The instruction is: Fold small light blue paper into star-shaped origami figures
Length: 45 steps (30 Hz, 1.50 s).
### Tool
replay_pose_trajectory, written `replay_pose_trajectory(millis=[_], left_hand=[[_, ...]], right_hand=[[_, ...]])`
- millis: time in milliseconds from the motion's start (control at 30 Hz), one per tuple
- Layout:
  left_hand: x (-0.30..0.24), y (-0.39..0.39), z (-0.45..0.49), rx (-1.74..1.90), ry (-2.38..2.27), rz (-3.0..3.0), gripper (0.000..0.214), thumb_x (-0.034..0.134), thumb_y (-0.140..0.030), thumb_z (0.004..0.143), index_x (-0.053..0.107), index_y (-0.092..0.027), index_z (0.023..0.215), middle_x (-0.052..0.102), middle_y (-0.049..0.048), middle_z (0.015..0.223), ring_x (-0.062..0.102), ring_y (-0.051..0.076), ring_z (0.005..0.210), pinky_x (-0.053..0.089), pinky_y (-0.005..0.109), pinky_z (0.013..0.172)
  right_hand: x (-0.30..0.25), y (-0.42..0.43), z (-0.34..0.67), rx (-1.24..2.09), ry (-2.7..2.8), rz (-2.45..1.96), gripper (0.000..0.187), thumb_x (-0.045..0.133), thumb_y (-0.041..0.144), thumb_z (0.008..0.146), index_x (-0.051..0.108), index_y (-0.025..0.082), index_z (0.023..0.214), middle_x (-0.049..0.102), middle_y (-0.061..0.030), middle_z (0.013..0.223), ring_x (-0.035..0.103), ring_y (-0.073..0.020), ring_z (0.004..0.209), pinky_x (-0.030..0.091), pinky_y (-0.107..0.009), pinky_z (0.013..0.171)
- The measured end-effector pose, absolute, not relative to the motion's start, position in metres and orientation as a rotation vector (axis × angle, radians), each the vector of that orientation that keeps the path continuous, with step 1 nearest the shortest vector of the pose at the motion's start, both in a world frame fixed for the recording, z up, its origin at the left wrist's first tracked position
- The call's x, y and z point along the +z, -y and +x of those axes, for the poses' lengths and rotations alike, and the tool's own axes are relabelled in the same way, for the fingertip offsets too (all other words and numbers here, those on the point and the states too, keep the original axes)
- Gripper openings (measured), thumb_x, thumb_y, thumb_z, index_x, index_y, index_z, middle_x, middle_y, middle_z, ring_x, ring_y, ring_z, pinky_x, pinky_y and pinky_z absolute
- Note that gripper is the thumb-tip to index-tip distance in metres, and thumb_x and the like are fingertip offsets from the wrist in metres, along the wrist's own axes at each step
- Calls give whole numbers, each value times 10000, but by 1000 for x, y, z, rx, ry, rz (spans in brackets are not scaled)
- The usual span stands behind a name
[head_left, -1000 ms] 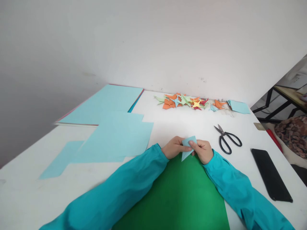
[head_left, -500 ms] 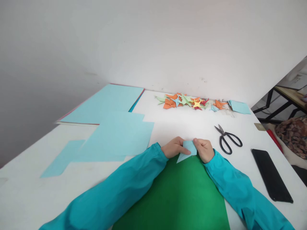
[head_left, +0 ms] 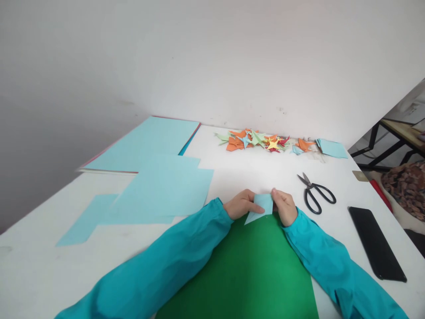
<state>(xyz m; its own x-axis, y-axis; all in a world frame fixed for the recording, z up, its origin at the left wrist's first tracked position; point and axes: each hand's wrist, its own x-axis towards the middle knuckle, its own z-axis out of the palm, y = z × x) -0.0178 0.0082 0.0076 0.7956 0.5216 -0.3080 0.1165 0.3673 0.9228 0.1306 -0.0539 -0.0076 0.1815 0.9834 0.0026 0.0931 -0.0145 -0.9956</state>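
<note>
One small, pale-blue folded paper [head_left: 264,203] is clamped in the grip of the left hand [head_left: 239,205] over a smooth green sheet [head_left: 245,270]; whether the right hand [head_left: 285,208], at the paper's edge, pinches is unclear. Apparently mid-fold, it next needs careful alignment.

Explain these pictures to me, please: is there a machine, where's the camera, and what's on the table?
No machine here: these are a person's own bare hands. One camera, worn on the head, looks forward and down. The left hand pinches a small folded blue paper. The right hand is at the paper's right edge; whether it grips is unclear. On the white table lie large light blue sheets, colourful folded shapes, a small blue paper stack, scissors and a flat black object.
</note>
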Motion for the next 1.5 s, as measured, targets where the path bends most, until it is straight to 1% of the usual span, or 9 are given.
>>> replay_pose_trajectory(millis=[133, 333, 667, 867, 1000, 1167, 1300, 1433, 1500], left_hand=[[4, -10, -17, 282, -596, 1232, 192, 714, -265, 501, 637, -98, 560, 572, -14, 499, 483, 104, 486, 376, 238, 517], [-4, -11, -15, 349, -560, 1462, 246, 675, -275, 554, 526, -97, 470, 419, -47, 449, 365, 66, 476, 290, 212, 481], [-2, -6, -16, 354, -500, 1228, 238, 665, -329, 590, 629, -94, 592, 599, 11, 564, 505, 115, 541, 391, 243, 548], [4, -5, -16, 355, -546, 1196, 252, 695, -317, 553, 595, -90, 509, 572, 8, 492, 479, 104, 469, 365, 241, 490], [6, -2, -16, 432, -562, 1187, 298, 662, -357, 611, 581, -94, 498, 540, 0, 453, 428, 84, 427, 320, 232, 455], [6, 0, -15, 488, -580, 1222, 411, 559, -462, 703, 602, -89, 536, 571, 24, 487, 453, 92, 423, 328, 238, 451], [7, -1, -13, 531, -649, 1339, 563, 398, -567, 763, 569, -95, 508, 544, 26, 456, 450, 91, 415, 327, 233, 445], [6, -6, -12, 759, -697, 1374, 432, 468, -510, 748, 530, -118, 578, 522, -5, 434, 469, 90, 427, 347, 222, 473], [4, -8, -12, 875, -752, 1316, 330, 521, -443, 737, 488, -140, 612, 491, -36, 408, 438, 77, 396, 323, 207, 450]], right_hand=[[-3, 56, 127, 1062, 1243, -1340, 347, 618, 477, 660, 523, 155, 570, 416, 53, 453, 338, -72, 430, 271, -213, 410], [0, 56, 123, 1039, 1240, -1382, 304, 714, 372, 557, 497, 159, 541, 396, 66, 442, 323, -67, 433, 246, -208, 405], [-5, 56, 127, 1110, 1091, -1325, 368, 615, 479, 665, 531, 147, 529, 425, 51, 427, 332, -68, 407, 254, -219, 404], [-7, 55, 128, 1120, 1034, -1310, 463, 534, 541, 715, 486, 149, 473, 397, 51, 390, 319, -67, 383, 252, -225, 387], [-6, 55, 130, 1082, 1104, -1315, 462, 530, 523, 729, 484, 154, 456, 427, 44, 380, 357, -71, 368, 276, -222, 375], [-1, 55, 127, 1172, 1181, -1279, 267, 680, 398, 633, 601, 152, 702, 582, 22, 479, 518, -114, 410, 397, -232, 408], [-2, 56, 124, 1078, 1198, -1273, 241, 661, 386, 660, 585, 158, 674, 586, 19, 479, 508, -107, 405, 408, -231, 412], [-8, 54, 126, 901, 1090, -1296, 294, 515, 432, 779, 582, 155, 704, 555, 17, 476, 470, -89, 383, 387, -218, 390], [-11, 52, 128, 807, 1072, -1295, 307, 463, 425, 812, 604, 152, 810, 587, -11, 589, 478, -88, 410, 399, -224, 392]])
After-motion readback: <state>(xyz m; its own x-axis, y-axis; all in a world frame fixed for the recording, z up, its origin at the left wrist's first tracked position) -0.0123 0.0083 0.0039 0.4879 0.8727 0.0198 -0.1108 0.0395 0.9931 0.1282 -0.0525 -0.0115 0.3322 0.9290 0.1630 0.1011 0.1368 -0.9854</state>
